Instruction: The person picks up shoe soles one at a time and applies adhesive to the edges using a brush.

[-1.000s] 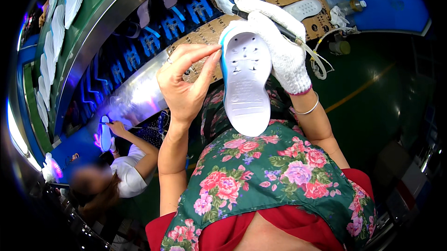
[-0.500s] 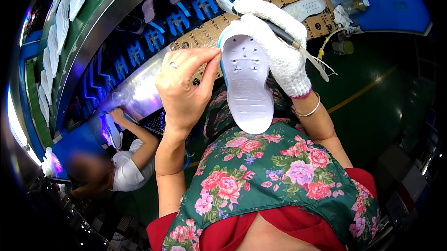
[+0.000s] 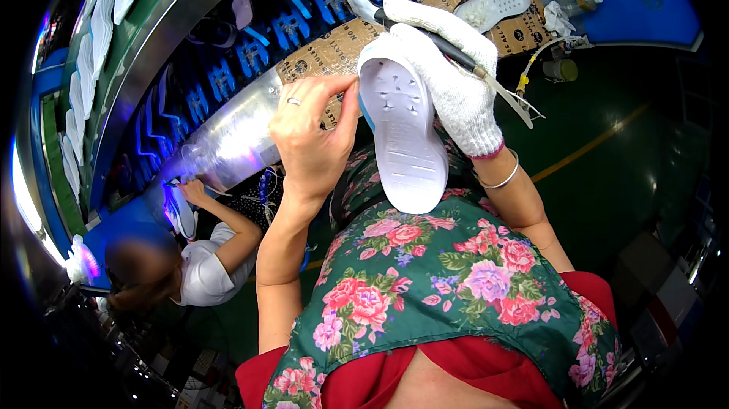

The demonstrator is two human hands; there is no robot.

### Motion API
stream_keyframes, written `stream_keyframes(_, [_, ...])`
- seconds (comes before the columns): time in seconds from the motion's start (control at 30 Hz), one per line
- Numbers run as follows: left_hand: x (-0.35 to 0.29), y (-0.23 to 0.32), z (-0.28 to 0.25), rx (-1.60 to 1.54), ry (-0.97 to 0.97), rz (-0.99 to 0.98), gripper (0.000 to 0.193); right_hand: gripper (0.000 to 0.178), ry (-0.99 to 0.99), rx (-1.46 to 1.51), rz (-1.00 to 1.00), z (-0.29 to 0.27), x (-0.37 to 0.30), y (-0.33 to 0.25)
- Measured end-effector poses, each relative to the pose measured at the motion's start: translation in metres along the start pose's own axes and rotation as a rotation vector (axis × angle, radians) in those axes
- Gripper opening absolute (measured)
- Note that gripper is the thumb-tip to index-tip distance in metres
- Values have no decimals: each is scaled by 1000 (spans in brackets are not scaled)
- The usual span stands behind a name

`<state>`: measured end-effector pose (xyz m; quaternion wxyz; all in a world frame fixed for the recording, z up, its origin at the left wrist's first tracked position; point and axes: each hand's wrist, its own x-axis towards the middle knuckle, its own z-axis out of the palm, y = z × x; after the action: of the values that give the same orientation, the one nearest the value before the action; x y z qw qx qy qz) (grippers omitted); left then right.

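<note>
A pale shoe sole (image 3: 410, 135) is upright in front of me, above my lap, its broad toe end away from me and its heel end toward my apron (image 3: 471, 272), which is dark green with pink flowers. Small holes dot the toe half, and a blue strip runs along its left edge near the toe.

My left hand (image 3: 313, 132) is bare, with a ring; thumb and forefinger narrow to a pinch at that left edge. I cannot tell whether anything is between the tips.

My right hand (image 3: 459, 78) wears a white knitted glove and grips the sole by its toe end and right side. The same hand holds a slim, dark-handled tool (image 3: 448, 47), its pale tip pointing up and left.

Beyond the hands, a cardboard strip (image 3: 334, 52) covers part of the surface. On it lies a second white sole (image 3: 497, 6), with crumpled tissue (image 3: 558, 20) and a capped bottle (image 3: 581, 3) to its right. Blue racks (image 3: 288, 29) line up behind. At lower left, a co-worker in a white shirt (image 3: 209, 272) handles a violet-lit shoe (image 3: 181, 211).
</note>
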<state>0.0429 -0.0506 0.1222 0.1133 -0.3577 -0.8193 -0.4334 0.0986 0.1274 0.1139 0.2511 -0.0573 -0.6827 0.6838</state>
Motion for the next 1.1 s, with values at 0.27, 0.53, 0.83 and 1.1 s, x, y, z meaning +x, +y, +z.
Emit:
stream_keyframes(0.27, [-10,-5,12,73,15,-3,14,42,29,-81,1,3,-4,6])
stream_keyframes(0.53, [-10,-3,13,-15,47,-89,14,41,52,-12,60,-1,0,5])
stream_keyframes(0.83, [1,-1,7,15,-39,-25,16,41,57,53,62,-5,1,8])
stream_keyframes(1.1, [13,3,1,116,-120,55,14,41,57,57,23,-2,3,12])
